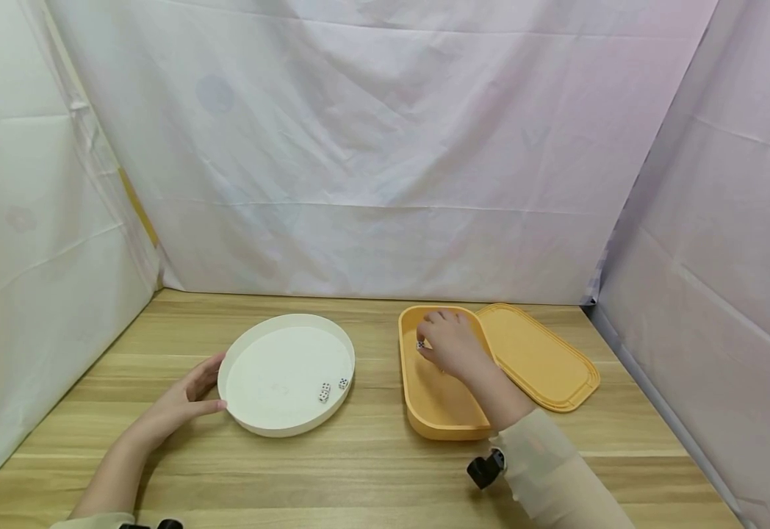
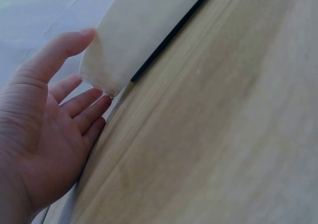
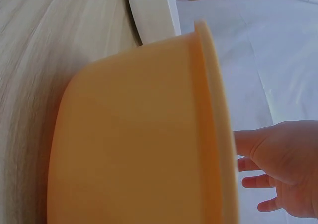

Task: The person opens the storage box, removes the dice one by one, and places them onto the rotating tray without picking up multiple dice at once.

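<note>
In the head view, the white tray (image 1: pixel 259 378) is the landmark on the bench (image 1: pixel 358 477). Three dice (image 1: pixel 324 392) lie inside it, two touching and one just beside them, near the rim facing the orange box (image 1: pixel 441 432). The left hand (image 1: pixel 183 402) is at the tray's opposite side, loosely spread with thumb on the rim; it seems placed to steady the tray, not lift it. Right of the tray, with bare bench between, stands the box. The right hand (image 1: pixel 454 347) is over its opening, thumb and fingers pinching a die (image 1: pixel 420 344), a grip that suits so small a cube. The lid (image 1: pixel 544 356) lies beyond the box from the tray, presumably so that the opening is free.

In the left wrist view, the thumb presses the tray's wall and the relaxed fingers rest against or just beside it, without wrapping round.

In the right wrist view, the box's wall hides the fingertips, so the pinch cannot be told there; the tray shows behind the box.
</note>
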Demonstrator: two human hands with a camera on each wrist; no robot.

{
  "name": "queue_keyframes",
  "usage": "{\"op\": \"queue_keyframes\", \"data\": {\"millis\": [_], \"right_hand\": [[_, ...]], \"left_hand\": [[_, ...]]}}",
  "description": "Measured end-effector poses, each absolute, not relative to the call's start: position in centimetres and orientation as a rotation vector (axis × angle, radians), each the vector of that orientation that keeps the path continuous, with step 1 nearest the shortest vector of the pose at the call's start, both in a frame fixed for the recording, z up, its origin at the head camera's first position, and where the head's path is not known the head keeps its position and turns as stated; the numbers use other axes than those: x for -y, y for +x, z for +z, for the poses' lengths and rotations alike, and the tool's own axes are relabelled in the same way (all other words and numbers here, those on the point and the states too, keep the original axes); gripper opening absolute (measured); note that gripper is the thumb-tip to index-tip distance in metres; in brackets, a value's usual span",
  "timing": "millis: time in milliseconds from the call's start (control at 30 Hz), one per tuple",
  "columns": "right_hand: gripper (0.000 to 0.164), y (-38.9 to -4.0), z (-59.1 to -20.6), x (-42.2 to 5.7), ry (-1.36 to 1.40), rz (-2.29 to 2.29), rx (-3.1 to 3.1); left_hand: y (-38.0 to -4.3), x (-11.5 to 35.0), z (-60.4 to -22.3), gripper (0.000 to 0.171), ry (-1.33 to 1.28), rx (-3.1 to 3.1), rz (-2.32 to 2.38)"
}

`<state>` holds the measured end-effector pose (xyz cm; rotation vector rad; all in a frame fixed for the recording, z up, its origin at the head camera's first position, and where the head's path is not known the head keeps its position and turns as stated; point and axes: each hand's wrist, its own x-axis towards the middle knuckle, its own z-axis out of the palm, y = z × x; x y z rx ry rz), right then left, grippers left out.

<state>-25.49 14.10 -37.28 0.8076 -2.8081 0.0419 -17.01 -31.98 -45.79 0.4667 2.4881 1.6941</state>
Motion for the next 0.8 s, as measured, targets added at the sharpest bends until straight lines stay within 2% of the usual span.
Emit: {"op": "queue_keyframes", "data": {"millis": [800], "right_hand": [[0.009, -24.2, -35.5, -9.3, 0.920, -0.030, 2.767]], "left_hand": [[-17.1, 31.9, -45.8, 0.083, 0.455, -2.499, 1.686]]}}
